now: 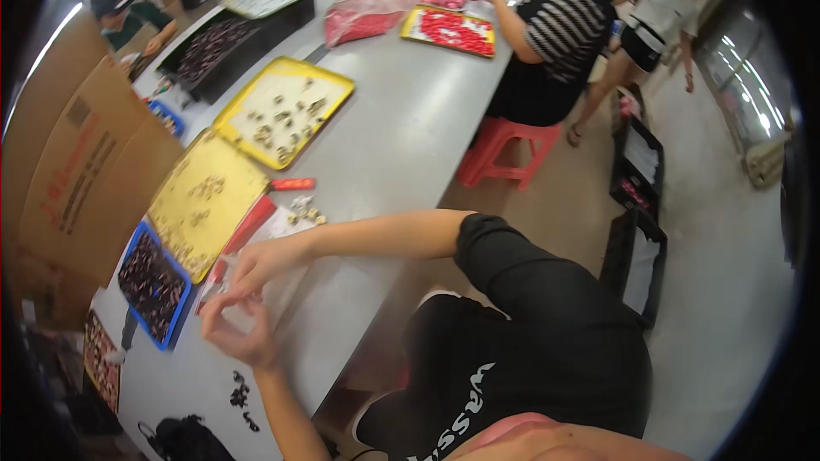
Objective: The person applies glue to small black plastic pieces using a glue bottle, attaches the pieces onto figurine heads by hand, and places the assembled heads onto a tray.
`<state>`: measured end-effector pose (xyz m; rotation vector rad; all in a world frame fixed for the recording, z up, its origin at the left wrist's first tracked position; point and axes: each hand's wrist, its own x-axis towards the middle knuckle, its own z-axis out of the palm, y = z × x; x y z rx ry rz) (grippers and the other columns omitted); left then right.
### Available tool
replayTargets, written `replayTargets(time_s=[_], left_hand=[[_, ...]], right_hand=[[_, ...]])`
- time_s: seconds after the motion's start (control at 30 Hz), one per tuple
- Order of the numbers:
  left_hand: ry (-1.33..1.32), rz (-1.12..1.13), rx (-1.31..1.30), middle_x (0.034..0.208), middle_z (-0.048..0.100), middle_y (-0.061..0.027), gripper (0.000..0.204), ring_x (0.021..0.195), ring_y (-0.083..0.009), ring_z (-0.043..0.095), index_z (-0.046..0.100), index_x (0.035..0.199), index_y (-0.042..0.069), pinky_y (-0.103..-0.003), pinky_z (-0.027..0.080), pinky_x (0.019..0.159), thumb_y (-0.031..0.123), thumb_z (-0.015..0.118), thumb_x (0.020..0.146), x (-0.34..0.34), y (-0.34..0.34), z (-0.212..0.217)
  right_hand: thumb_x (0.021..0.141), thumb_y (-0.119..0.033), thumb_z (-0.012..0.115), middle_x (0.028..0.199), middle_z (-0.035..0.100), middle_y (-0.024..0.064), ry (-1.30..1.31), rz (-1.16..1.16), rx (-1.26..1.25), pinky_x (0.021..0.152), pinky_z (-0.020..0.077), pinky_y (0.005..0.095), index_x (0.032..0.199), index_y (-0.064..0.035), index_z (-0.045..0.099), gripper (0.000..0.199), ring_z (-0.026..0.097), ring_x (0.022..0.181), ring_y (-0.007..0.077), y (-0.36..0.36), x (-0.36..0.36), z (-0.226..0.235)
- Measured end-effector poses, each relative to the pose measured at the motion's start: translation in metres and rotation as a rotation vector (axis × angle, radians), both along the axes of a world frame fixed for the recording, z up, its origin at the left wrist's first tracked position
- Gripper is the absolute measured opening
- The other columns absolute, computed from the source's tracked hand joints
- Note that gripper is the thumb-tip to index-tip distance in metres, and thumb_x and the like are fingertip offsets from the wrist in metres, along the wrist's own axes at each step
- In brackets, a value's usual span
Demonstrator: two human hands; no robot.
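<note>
My right hand (272,263) and my left hand (243,335) meet over the table's near edge, fingertips pinched together. Whatever they hold between them is too small and blurred to make out. Just beyond them lies a yellow tray (229,215) with small pale pieces scattered on it. A blue tray (180,321) full of small dark pieces sits left of my hands. Close to my right wrist is a little group of pale pieces (307,212), with a red strip (293,184) behind it. Several dark pieces (240,391) rest on the table left of my left forearm.
Farther along the grey table (389,111) are another yellow-rimmed tray (256,104), a black bin (278,19) and a tray of red pieces (410,27). A cardboard box (90,149) stands left. A person (555,34) sits on a red stool (504,149); black crates (611,269) line the floor.
</note>
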<state>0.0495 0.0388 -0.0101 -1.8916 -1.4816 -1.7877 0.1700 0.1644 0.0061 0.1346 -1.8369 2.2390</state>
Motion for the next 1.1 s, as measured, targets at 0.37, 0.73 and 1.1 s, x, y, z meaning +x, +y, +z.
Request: replayTargets(time_s=[0.37, 0.73, 1.1], left_hand=[[0.086, 0.080, 0.055, 0.097, 0.053, -0.0113, 0.057, 0.088, -0.0219, 0.055, 0.041, 0.110, 0.002, -0.033, 0.046, 0.083, -0.008, 0.069, 0.062, 0.001, 0.000, -0.001], [-0.011, 0.007, -0.056, 0.098, 0.050, -0.0109, 0.053, 0.087, -0.0199, 0.053, 0.037, 0.109, 0.003, -0.033, 0.046, 0.084, -0.006, 0.068, 0.066, -0.003, 0.003, -0.006], [-0.077, 0.014, -0.025, 0.089, 0.054, -0.0113, 0.054, 0.080, -0.0274, 0.056, 0.040, 0.106, 0.006, -0.036, 0.046, 0.075, 0.002, 0.072, 0.063, -0.004, 0.010, -0.011]], right_hand=[[0.094, -0.022, 0.054, 0.083, 0.059, 0.0038, 0.033, -0.099, 0.355, 0.077, 0.0430, 0.0288, 0.082, -0.0006, 0.064, 0.026, 0.055, 0.082, 0.0134, -0.003, 0.007, 0.011], [0.096, -0.034, 0.050, 0.078, 0.053, 0.0003, -0.202, -0.073, 0.310, 0.069, 0.0383, 0.0265, 0.085, -0.0054, 0.061, 0.033, 0.047, 0.076, 0.0100, -0.006, 0.008, 0.014], [0.094, -0.027, 0.056, 0.076, 0.055, -0.0038, -0.164, -0.173, 0.288, 0.060, 0.0358, 0.0215, 0.084, -0.0058, 0.062, 0.024, 0.044, 0.068, 0.0047, -0.002, 0.006, 0.003]])
